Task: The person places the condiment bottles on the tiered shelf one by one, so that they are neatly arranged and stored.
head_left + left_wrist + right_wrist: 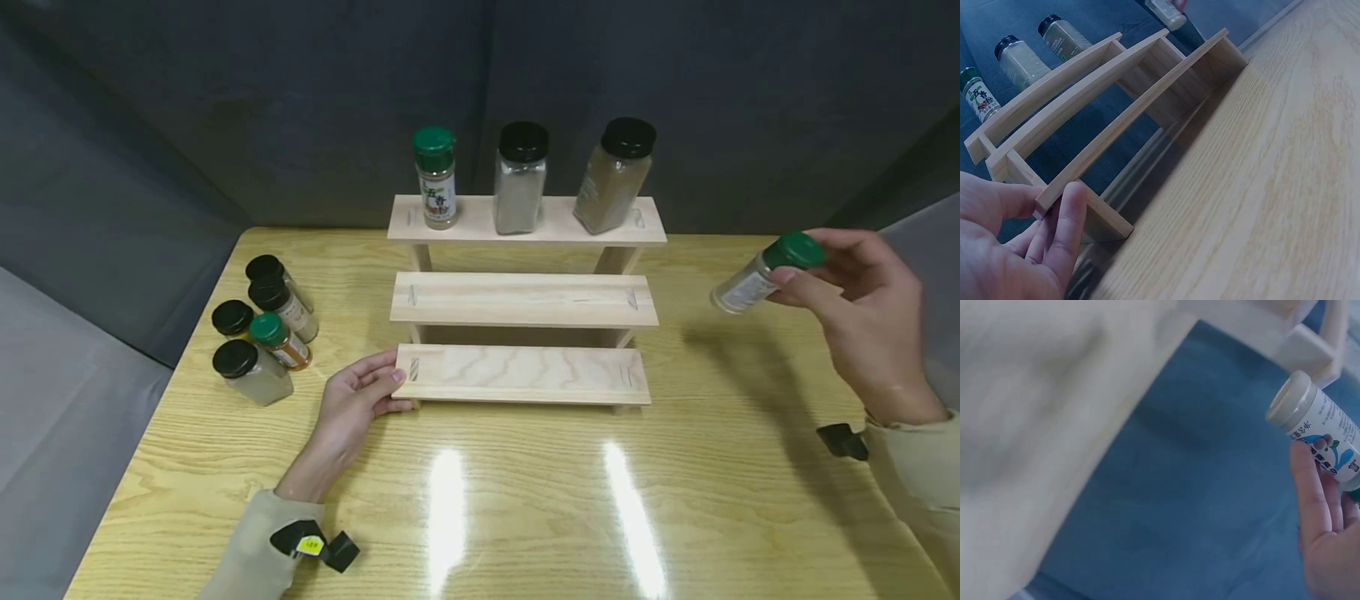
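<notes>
A three-tier wooden spice rack (525, 375) stands in the middle of the table. My left hand (356, 396) grips the left end of its lowest shelf, thumb on top and fingers beneath, as the left wrist view also shows. To the right of the rack, my right hand (873, 312) holds a green-capped spice jar (746, 285) tilted in the air above the table. Its white label (1329, 434) shows in the right wrist view. On the top shelf stand a green-capped jar (437, 187), a black-capped jar of pale powder (519, 187) and a black-capped jar of brown powder (613, 183).
Several more spice jars cluster at the table's left: a large black-capped jar (255, 375), a green-capped jar (281, 340) and others with black caps (232, 318). Dark cloth (315, 108) hangs behind the wooden table (525, 500). Grey cloth (75, 400) borders the left side.
</notes>
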The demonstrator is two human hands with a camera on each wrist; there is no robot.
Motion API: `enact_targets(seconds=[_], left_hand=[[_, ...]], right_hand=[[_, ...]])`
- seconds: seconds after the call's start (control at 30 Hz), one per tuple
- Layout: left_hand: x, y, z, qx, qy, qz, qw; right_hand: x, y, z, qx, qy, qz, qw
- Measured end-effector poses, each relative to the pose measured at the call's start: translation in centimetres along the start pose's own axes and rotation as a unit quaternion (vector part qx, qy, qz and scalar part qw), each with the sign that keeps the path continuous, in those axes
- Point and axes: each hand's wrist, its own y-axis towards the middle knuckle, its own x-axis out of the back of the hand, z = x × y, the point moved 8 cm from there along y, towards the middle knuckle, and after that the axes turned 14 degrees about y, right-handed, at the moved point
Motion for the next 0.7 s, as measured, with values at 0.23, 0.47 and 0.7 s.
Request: enact_targets(seconds=[0.23,0.47,0.7], left_hand=[[0.0,0.0,0.0,-0.002,0.000,0.002,1.0000],[0.0,0.1,0.1,0.000,-0.002,0.002,1.0000],[0.0,0.1,0.0,0.002,0.006,0.001,1.0000]], right_hand=[[-3.7,0.2,1.0,-0.002,0.022,0.043,0.999],[-6.3,0.3,1.1,-0.011,-0.042,0.059,0.997],[-8.3,0.7,0.7,-0.021,-0.019,0.082,0.996]])
